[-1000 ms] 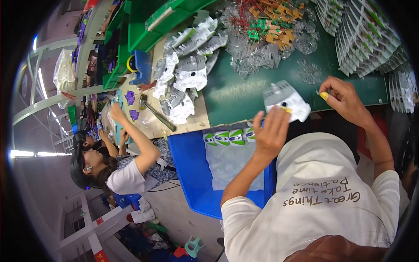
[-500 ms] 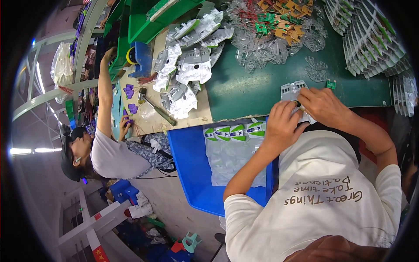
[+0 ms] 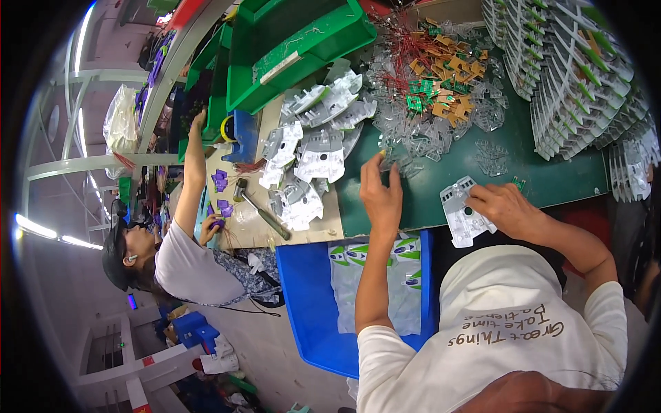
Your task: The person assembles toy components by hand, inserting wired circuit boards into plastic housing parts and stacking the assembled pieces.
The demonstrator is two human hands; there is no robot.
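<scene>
My right hand [image 3: 508, 212] grips the right edge of a grey-white plastic shell [image 3: 458, 210] with slots and holes, held at the front edge of the green tabletop. My left hand [image 3: 381, 196] is off the shell, thumb and forefinger spread, its fingertips beside some clear plastic pieces [image 3: 403, 164]. These lie at the near edge of a large heap of clear plastic frames [image 3: 430, 141]. A small green circuit board [image 3: 518, 183] lies just beyond my right hand.
Red wires and orange and green boards [image 3: 441, 86] top the heap. Stacked silvery shells [image 3: 575, 96] rise at right; more shells [image 3: 320, 155] and a hammer [image 3: 261, 213] lie left. A blue bin [image 3: 303, 303] sits below the table edge. A co-worker [image 3: 196, 265] works at left.
My left hand has let go of the shell and moved left and forward to the clear pieces. My right hand keeps the shell, now more fully visible. The whole view has shifted a little.
</scene>
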